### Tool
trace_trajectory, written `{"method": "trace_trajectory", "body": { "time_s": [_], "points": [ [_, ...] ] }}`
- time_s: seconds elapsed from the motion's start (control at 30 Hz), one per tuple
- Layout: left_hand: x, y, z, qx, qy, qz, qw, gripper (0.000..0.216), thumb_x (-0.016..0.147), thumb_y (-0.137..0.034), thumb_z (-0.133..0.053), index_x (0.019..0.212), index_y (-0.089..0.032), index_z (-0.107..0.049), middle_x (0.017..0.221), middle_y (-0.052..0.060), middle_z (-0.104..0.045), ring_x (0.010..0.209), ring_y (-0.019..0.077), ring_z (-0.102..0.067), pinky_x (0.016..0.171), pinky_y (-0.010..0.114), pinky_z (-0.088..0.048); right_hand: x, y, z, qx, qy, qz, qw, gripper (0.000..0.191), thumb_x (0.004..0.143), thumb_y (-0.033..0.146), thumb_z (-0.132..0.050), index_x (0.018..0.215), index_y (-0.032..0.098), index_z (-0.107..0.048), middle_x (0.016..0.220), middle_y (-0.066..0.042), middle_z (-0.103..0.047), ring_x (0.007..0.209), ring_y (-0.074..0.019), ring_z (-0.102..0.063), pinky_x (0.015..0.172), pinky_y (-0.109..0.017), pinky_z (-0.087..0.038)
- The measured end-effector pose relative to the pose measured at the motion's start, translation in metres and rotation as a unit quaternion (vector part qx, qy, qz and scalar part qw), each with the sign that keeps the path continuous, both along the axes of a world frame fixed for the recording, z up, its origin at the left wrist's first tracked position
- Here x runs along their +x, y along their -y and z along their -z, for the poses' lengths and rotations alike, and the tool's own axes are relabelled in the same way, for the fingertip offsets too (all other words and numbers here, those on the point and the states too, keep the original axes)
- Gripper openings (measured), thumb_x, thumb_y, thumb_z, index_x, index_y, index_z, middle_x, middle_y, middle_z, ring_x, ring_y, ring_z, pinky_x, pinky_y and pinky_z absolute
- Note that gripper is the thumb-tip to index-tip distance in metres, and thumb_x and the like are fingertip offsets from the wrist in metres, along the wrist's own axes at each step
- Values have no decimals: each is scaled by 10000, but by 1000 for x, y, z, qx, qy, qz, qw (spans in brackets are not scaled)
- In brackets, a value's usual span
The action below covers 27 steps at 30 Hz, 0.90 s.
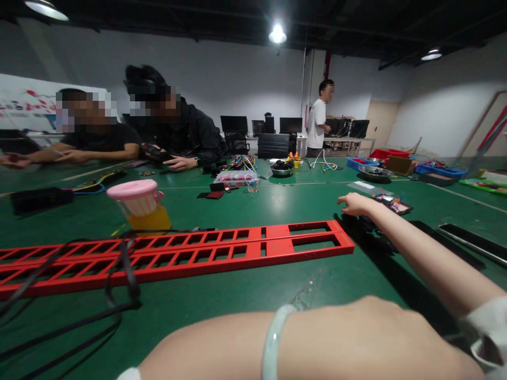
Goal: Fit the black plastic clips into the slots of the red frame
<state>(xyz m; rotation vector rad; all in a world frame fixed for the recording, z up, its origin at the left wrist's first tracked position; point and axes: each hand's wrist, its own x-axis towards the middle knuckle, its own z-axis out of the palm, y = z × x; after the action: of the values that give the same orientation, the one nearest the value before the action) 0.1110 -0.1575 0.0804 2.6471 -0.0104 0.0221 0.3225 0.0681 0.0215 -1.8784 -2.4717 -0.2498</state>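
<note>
My left hand point(368, 340) is very close to the camera at the bottom, with a pale green bangle point(273, 343) on its wrist. Its back faces me, and its fingers are out of sight. Farther off on the right, my right hand point(353, 203) reaches over the table with bent fingers. Just below it lies a dark, blurred object point(374, 228) that I cannot identify; what the fingers hold is hidden. A long red slotted frame point(277, 240) lies across the green table point(245, 295), its right end close to my right hand.
A pink-lidded cup point(137, 198) of yellow liquid stands behind the red frame. Black straps point(130, 269) cross its left part. Metal bowls point(282, 169), a blue tray point(443, 170) and a flat black panel point(475, 243) lie around. Two people sit opposite; another stands behind.
</note>
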Motion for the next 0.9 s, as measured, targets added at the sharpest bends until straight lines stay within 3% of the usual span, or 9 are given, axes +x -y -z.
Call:
{"method": "trace_trajectory", "body": {
  "time_s": [0.03, 0.13, 0.3, 0.4, 0.47, 0.53, 0.57, 0.77, 0.9],
  "points": [
    [-6, -9, -14, 60, -13, -14, 998, 121, 760, -271, -451, 720, -212, -549, 625, 23, -594, 487, 137, -549, 389, 212, -350, 1, 5, 6, -10, -8, 2, 1000, 367, 678, 213, -548, 1039, 222, -614, 918, -56, -669, 807, -176, -602, 671, -234, -413],
    [-21, -47, -37, 219, 23, -219, 950, 155, 780, -210, -404, 749, -186, -554, 689, 51, -613, 590, 173, -581, 498, 248, -405, 0, 18, 24, -9, -35, 22, 999, 320, 697, 218, -541, 1004, 242, -628, 935, -49, -668, 845, -189, -601, 691, -245, -419],
    [-55, -120, -21, 270, -50, -464, 842, 248, 826, -248, -340, 861, -170, -573, 842, 89, -625, 787, 209, -591, 675, 301, -427, -12, 31, 29, 64, -104, 58, 991, 321, 784, 181, -451, 1079, 204, -575, 1011, -112, -625, 892, -203, -586, 731, -278, -417],
    [-77, -148, 3, 257, -81, -492, 828, 246, 816, -230, -348, 848, -170, -584, 840, 97, -634, 757, 215, -599, 643, 299, -435, -38, 34, 18, 106, -318, 34, 941, 257, 814, 246, -427, 1006, 191, -589, 832, -72, -638, 690, -158, -605, 646, -257, -440],
    [-88, -159, 22, 254, -90, -515, 814, 275, 836, -262, -331, 870, -158, -584, 870, 123, -630, 793, 235, -598, 666, 323, -439, -63, 36, 12, 47, -507, 3, 861, 236, 796, 323, -457, 927, 183, -594, 662, -15, -597, 533, -130, -579, 534, -240, -440],
    [-96, -165, 40, 251, -90, -532, 803, 318, 866, -296, -290, 933, -163, -572, 922, 124, -624, 847, 240, -589, 707, 340, -437, -91, 37, 13, -30, -648, -23, 761, 247, 730, 342, -547, 902, 169, -587, 659, 1, -573, 487, -109, -562, 459, -213, -414],
    [-99, -166, 48, 250, -88, -540, 799, 330, 877, -304, -274, 978, -172, -559, 952, 118, -619, 875, 234, -583, 729, 341, -433, -103, 37, 15, -44, -668, -26, 742, 270, 710, 351, -566, 904, 164, -581, 678, 0, -573, 477, -99, -556, 436, -202, -403],
    [-107, -168, 71, 250, -56, -554, 792, 377, 904, -352, -234, 1136, -189, -482, 1092, 98, -573, 1061, 215, -493, 866, 342, -367, -130, 38, 34, -57, -719, -46, 691, 371, 670, 422, -596, 943, 175, -548, 629, 29, -553, 425, -74, -492, 406, -201, -388],
    [-108, -169, 75, 247, -38, -557, 792, 378, 903, -354, -245, 1166, -193, -463, 1118, 93, -563, 1077, 209, -480, 885, 344, -346, -126, 40, 37, -55, -716, -67, 693, 329, 654, 457, -606, 794, 160, -599, 536, 28, -541, 447, -103, -510, 441, -230, -421]
  ]
}}
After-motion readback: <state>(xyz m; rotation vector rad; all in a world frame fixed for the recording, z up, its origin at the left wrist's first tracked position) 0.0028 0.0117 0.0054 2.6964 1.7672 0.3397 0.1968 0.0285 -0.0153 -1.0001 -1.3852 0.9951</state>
